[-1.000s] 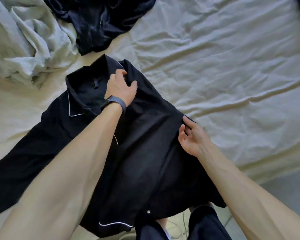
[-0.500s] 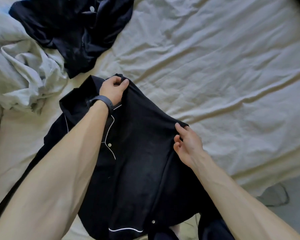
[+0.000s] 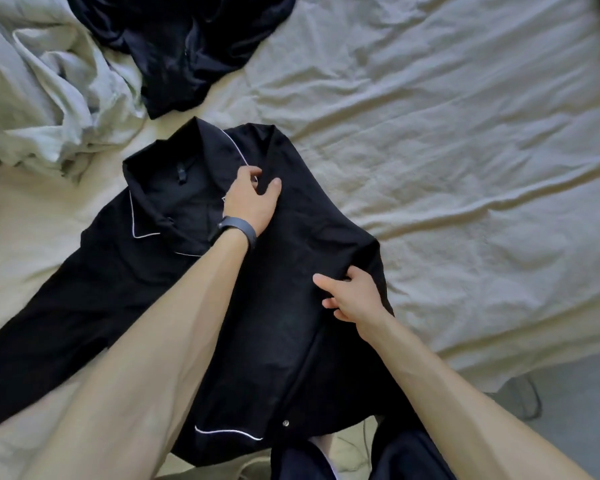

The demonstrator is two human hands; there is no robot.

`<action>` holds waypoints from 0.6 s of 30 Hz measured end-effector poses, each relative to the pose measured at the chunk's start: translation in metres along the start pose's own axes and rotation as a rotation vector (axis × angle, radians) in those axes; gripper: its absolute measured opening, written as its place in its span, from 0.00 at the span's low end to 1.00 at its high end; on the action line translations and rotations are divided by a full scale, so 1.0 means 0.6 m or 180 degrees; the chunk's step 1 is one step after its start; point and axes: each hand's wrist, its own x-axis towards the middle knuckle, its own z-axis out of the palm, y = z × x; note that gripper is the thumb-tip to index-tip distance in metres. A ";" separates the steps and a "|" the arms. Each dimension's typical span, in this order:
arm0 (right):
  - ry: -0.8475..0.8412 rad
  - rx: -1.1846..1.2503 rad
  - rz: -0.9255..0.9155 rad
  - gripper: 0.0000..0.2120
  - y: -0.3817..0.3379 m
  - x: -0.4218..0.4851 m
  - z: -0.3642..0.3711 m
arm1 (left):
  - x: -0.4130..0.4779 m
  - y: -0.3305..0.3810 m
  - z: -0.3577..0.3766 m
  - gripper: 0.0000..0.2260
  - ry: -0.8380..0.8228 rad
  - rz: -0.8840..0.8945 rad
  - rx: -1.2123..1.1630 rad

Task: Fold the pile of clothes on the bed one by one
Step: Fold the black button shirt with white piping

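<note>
A black pyjama shirt (image 3: 284, 327) with white piping lies spread on the bed, collar away from me, its left sleeve stretching toward the lower left. My left hand (image 3: 252, 199), with a dark band on its wrist, pinches the shirt's front edge near the collar. My right hand (image 3: 352, 297) grips a fold of fabric at the shirt's right side, where the cloth is turned inward. Beyond the collar, at the top of the view, lies a second dark garment (image 3: 184, 46) in a crumpled heap.
A rumpled pale blanket (image 3: 49, 91) is bunched at the upper left. The cream bedsheet (image 3: 447, 150) stretches wrinkled to the right. The bed's edge runs along the lower right, with grey floor (image 3: 575, 410) beyond it. My dark trousers (image 3: 326, 462) show at the bottom.
The shirt's collar now lies open and flat on the bed. My left hand has shifted from the shoulder to the front edge. My right hand has drawn the right side inward.
</note>
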 end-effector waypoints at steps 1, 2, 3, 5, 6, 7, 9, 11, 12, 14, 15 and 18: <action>0.0055 -0.0105 -0.0031 0.11 0.011 -0.004 0.007 | -0.026 -0.016 0.003 0.21 0.0055 -0.0001 -0.0056; 0.0112 -0.0194 -0.0051 0.10 0.022 -0.008 0.014 | -0.054 -0.035 0.006 0.22 0.0089 -0.0041 -0.0131; 0.0162 -0.0270 -0.0064 0.09 0.033 -0.012 0.021 | -0.082 -0.054 0.007 0.23 0.0117 -0.0108 -0.0194; 0.0319 -0.0538 -0.0131 0.10 0.057 -0.026 0.033 | -0.145 -0.099 0.009 0.26 0.0231 -0.0184 -0.0016; 0.0509 -0.0835 -0.0231 0.11 0.068 -0.035 0.039 | -0.180 -0.125 0.011 0.27 0.0338 -0.0099 0.0287; 0.0805 -0.1199 -0.0398 0.14 0.082 -0.045 0.045 | -0.217 -0.151 0.012 0.29 0.0456 0.0072 0.0640; 0.1415 -0.1817 -0.1068 0.18 0.112 -0.066 0.059 | -0.291 -0.202 0.019 0.30 0.0571 0.0499 0.1182; 0.1656 -0.2499 -0.2190 0.19 0.145 -0.087 0.080 | -0.360 -0.254 0.033 0.33 0.0347 0.0791 0.1460; 0.1613 -0.2868 -0.2712 0.20 0.162 -0.094 0.096 | -0.391 -0.280 0.043 0.34 0.0211 0.0851 0.1536; 0.1234 -0.3477 -0.3352 0.23 0.195 -0.095 0.133 | -0.443 -0.331 0.063 0.37 0.0034 0.0795 0.1630; 0.0994 -0.3758 -0.3496 0.26 0.207 -0.090 0.150 | -0.464 -0.356 0.072 0.39 0.0020 0.0686 0.1642; 0.0546 -0.4733 -0.3506 0.36 0.232 -0.053 0.170 | -0.501 -0.429 0.088 0.45 0.0117 0.0185 0.1560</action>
